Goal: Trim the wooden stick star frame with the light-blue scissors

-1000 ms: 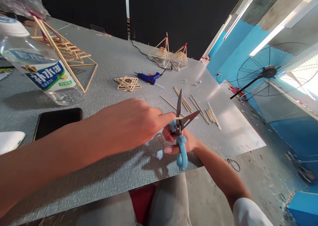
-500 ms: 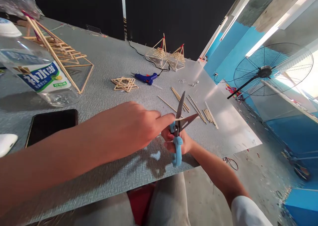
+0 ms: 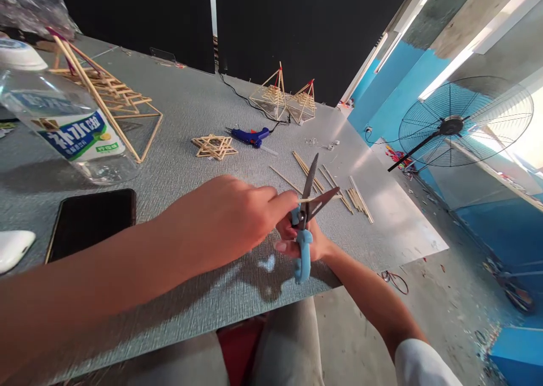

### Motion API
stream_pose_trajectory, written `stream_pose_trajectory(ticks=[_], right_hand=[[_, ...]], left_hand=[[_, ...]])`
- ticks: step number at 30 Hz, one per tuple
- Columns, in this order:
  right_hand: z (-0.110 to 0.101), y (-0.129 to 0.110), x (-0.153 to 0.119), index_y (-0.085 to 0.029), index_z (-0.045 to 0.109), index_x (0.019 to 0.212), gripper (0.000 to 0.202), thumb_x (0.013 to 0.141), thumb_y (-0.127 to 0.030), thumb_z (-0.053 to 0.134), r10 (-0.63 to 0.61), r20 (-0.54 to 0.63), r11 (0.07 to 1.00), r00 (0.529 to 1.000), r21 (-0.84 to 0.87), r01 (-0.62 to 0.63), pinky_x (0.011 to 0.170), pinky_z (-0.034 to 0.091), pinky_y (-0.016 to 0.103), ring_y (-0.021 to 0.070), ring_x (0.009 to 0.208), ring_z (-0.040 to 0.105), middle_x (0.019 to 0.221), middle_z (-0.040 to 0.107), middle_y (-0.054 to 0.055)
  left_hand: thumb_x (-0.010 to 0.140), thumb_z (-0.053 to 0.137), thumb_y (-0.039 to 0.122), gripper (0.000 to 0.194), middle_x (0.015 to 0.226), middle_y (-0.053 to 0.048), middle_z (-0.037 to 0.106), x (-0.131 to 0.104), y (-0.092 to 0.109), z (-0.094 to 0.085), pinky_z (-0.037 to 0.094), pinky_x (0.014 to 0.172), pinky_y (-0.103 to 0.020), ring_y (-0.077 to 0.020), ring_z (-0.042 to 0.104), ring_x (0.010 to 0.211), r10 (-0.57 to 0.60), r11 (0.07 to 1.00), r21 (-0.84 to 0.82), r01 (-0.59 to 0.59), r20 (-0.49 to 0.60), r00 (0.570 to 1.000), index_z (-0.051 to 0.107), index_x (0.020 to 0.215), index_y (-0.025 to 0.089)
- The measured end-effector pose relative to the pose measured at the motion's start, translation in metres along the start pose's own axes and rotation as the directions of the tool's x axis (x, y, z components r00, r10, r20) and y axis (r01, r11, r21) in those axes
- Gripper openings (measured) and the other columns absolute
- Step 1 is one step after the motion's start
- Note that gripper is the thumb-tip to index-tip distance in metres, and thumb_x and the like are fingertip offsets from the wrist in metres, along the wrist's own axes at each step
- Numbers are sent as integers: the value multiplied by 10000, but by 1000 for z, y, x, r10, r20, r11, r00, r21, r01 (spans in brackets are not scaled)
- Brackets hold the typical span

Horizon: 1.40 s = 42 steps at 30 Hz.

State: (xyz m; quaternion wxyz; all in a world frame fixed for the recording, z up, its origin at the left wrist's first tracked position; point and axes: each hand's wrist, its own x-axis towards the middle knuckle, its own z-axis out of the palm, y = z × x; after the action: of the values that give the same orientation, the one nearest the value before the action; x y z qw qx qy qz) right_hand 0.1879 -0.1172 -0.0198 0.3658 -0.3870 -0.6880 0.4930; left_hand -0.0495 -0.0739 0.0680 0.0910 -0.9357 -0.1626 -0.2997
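Note:
My right hand [image 3: 311,241] grips light-blue-handled scissors [image 3: 304,244], whose blades point up and stand apart. Between the fingertips of my left hand [image 3: 258,207] is a thin wooden stick [image 3: 306,200], which lies across the spread blades. Loose sticks [image 3: 358,199] lie in small groups beyond the scissors. Farther back is a blue glue gun [image 3: 250,136], with a star-shaped stick piece [image 3: 214,146] to its left.
A plastic bottle [image 3: 68,128] stands at the left beside a large stick frame [image 3: 148,137]. Nearer are a black phone [image 3: 91,222] and a white case [image 3: 14,249]. Two stick pyramids [image 3: 278,94] stand at the back. A fan [image 3: 452,125] is at the right.
The scissor blades have tilted slightly, and the stick now shows between them at a slightly different angle. The whole view has shifted a little. Both hands keep their hold.

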Motion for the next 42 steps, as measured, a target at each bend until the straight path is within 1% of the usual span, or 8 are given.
stream_pose_trajectory(ticks=[7, 15, 21, 24, 27, 32, 35, 42], right_hand=[[3, 2, -5, -283, 375, 730, 720, 724, -765, 909, 69, 112, 985, 991, 149, -85, 521, 234, 272, 102, 557, 287, 597, 344, -109], [9, -6, -3, -281, 342, 732, 521, 755, -476, 825, 91, -1, 988, 996, 125, -90, 537, 240, 262, 94, 584, 261, 635, 334, -101], [8, 3, -1, -278, 316, 718, 425, 690, -363, 732, 51, -112, 996, 992, 79, -42, 561, 228, 265, 91, 602, 231, 625, 301, -105], [6, 3, 2, -273, 329, 707, 424, 687, -315, 750, 38, -163, 999, 986, 37, -32, 578, 219, 267, 92, 613, 234, 623, 308, -105], [4, -1, 5, -265, 356, 672, 461, 665, -328, 813, 24, -142, 1000, 990, 13, -23, 586, 250, 268, 98, 613, 274, 605, 355, -97], [7, -5, 4, -273, 360, 663, 584, 686, -534, 882, 42, -59, 998, 997, 42, -39, 560, 276, 268, 101, 582, 308, 592, 364, -98], [9, -2, 2, -282, 363, 679, 624, 692, -628, 882, 52, 0, 996, 999, 75, -52, 541, 276, 274, 99, 551, 322, 586, 382, -101], [10, -3, 1, -278, 366, 688, 605, 716, -595, 881, 48, 40, 994, 998, 95, -51, 541, 294, 272, 101, 559, 344, 599, 397, -96]], left_hand=[[892, 511, -39, 403, 691, 43, 542, 0, -5, -5, 188, 575, -357, -164, 396, 510, 103, 973, 203, -111, 50, 993, 674, 1170, 203], [928, 446, -37, 399, 684, 39, 558, 2, -6, 0, 261, 547, -353, -175, 494, 527, 141, 960, 246, -135, -6, 990, 689, 1143, 195], [1094, 498, 114, 231, 732, 14, 680, 10, 3, -5, 316, 547, -321, -145, 579, 550, 31, 999, 42, -31, -1, 1000, 713, 1037, 178], [1160, 488, 235, 296, 739, 8, 712, 15, 3, -8, 379, 575, -282, -130, 629, 603, -50, 988, -146, 51, 6, 999, 740, 1014, 188], [1150, 492, 232, 293, 744, 7, 715, 17, 1, -10, 422, 600, -268, -129, 637, 629, -34, 980, -198, 36, 13, 999, 751, 1017, 202], [1052, 522, 55, 231, 749, 13, 662, 9, -1, -12, 349, 560, -302, -144, 574, 598, 89, 996, 21, -90, 43, 995, 708, 1076, 189], [979, 527, -24, 299, 748, 19, 624, 4, -2, -9, 319, 569, -318, -153, 542, 594, 160, 968, 199, -155, -6, 987, 681, 1140, 175], [1028, 521, 36, 253, 742, 19, 588, 3, -6, -1, 350, 591, -330, -163, 533, 615, 255, 892, 401, -207, -70, 965, 680, 1184, 154]])
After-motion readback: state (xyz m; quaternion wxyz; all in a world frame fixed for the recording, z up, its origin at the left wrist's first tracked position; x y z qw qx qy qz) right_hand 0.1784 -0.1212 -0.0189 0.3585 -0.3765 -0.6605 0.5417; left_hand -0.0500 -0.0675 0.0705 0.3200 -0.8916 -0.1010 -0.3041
